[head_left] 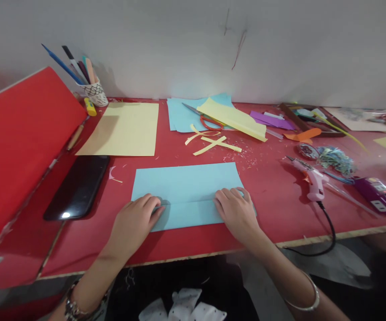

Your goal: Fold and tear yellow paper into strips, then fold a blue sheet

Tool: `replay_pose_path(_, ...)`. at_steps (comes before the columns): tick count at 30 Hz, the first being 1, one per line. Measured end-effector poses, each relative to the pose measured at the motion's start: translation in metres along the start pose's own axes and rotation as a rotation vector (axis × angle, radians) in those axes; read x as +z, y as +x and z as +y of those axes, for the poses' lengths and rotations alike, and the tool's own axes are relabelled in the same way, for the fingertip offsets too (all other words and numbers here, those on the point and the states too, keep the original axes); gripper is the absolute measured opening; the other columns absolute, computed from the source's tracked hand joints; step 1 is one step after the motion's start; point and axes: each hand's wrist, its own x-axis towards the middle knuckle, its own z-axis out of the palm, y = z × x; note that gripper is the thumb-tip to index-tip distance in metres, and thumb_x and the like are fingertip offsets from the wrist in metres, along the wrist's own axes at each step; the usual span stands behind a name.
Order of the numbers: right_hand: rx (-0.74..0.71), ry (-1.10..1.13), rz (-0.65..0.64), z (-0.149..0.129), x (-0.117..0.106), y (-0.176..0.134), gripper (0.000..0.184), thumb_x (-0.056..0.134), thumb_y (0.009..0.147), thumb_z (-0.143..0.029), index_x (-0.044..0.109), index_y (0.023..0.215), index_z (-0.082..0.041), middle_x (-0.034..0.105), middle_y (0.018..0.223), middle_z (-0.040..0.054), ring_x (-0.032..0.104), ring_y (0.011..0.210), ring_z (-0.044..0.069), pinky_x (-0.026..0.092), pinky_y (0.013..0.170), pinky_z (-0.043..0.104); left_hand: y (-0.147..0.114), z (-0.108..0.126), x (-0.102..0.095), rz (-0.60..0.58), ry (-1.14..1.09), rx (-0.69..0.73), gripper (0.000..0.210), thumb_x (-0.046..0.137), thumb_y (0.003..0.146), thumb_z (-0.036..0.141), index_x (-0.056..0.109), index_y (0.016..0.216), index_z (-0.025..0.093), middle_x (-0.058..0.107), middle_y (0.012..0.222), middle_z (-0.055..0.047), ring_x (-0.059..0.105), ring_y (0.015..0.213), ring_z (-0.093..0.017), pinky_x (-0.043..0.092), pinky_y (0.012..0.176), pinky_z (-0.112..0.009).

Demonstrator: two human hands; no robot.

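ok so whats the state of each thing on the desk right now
blue paper: partly folded, flat under both hands
left hand: pressing the fold
right hand: pressing the fold
phone: screen dark
scissors: closed, lying on paper
glue gun: lying down, cord attached
pen cup: upright, full

Bare forearms, no sleeves at all. Left hand (136, 223) side has a chunky metal watch or bracelet (72, 307) down at 7 o'clock — right hand (238, 211) side wears just a thin silver bangle (305, 301) at 5 o'clock.
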Motion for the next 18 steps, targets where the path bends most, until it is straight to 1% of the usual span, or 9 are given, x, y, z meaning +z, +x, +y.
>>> replay_pose_path(3,0.006,-0.009,-0.006,0.0,0.0,0.0,0.02,0.041,0.082,-0.018,0.049,0.064,-0.019,0.058,0.062,-0.0019,0.05,0.064,0.014,0.018,0.084,0.033,-0.003,-0.007,0.0,0.002,-0.036,-0.055,0.022,0.034,0.083,0.032,0.048,0.073,0.02,0.058,0.072,0.001,0.055,0.062,-0.014,0.035,0.052,-0.023)
replay_pose_path(6,0.008,0.005,-0.012,0.0,0.0,0.001,0.018,0.043,0.08,-0.019,0.049,0.064,-0.019,0.058,0.062,-0.0019,0.05,0.065,0.014,0.02,0.08,0.031,-0.007,-0.013,0.001,0.001,-0.063,-0.097,0.022,0.034,0.083,0.033,0.048,0.074,0.02,0.059,0.075,0.001,0.057,0.067,-0.015,0.037,0.055,-0.023)
replay_pose_path(9,0.003,0.017,-0.018,0.001,0.0,0.002,0.018,0.043,0.08,-0.019,0.05,0.064,-0.018,0.058,0.062,-0.0019,0.05,0.064,0.014,0.022,0.074,0.03,-0.01,-0.017,0.001,-0.008,-0.042,-0.138,0.021,0.034,0.082,0.033,0.048,0.075,0.021,0.06,0.076,0.0,0.057,0.067,-0.016,0.038,0.054,-0.024)
replay_pose_path(12,0.001,0.025,-0.02,0.002,0.0,0.002,0.018,0.042,0.081,-0.018,0.049,0.064,-0.018,0.058,0.062,-0.0022,0.05,0.064,0.014,0.021,0.076,0.031,-0.011,-0.019,0.001,0.003,-0.019,-0.15,0.019,0.035,0.082,0.032,0.049,0.076,0.021,0.06,0.077,0.0,0.057,0.066,-0.017,0.039,0.054,-0.025)
replay_pose_path(14,0.01,0.034,-0.017,0.001,0.001,0.001,0.018,0.042,0.08,-0.017,0.049,0.064,-0.018,0.057,0.06,-0.0027,0.05,0.064,0.013,0.018,0.079,0.032,-0.012,-0.019,0.001,0.057,-0.003,-0.118,0.019,0.035,0.081,0.03,0.05,0.075,0.02,0.06,0.076,-0.001,0.057,0.067,-0.017,0.041,0.057,-0.026)
replay_pose_path(15,0.016,0.039,-0.015,0.001,0.001,0.001,0.018,0.041,0.08,-0.016,0.049,0.063,-0.018,0.057,0.059,-0.003,0.05,0.063,0.013,0.017,0.081,0.033,-0.012,-0.018,0.002,0.111,0.015,-0.1,0.018,0.035,0.081,0.028,0.051,0.076,0.02,0.06,0.078,-0.003,0.057,0.07,-0.018,0.042,0.06,-0.028)
replay_pose_path(17,0.02,0.045,-0.016,0.0,0.001,0.001,0.018,0.041,0.079,-0.016,0.048,0.063,-0.018,0.057,0.059,-0.0032,0.05,0.063,0.013,0.016,0.082,0.034,-0.011,-0.011,0.004,0.228,0.058,-0.055,0.019,0.035,0.08,0.022,0.053,0.081,0.018,0.059,0.09,-0.007,0.056,0.082,-0.021,0.043,0.068,-0.032)
replay_pose_path(18,0.02,0.045,-0.018,0.0,0.001,0.001,0.018,0.041,0.079,-0.016,0.048,0.063,-0.018,0.057,0.059,-0.0033,0.05,0.063,0.013,0.015,0.082,0.034,-0.011,-0.005,0.006,0.266,0.067,-0.019,0.022,0.033,0.08,0.018,0.054,0.086,0.017,0.057,0.099,-0.009,0.054,0.089,-0.022,0.042,0.072,-0.033)
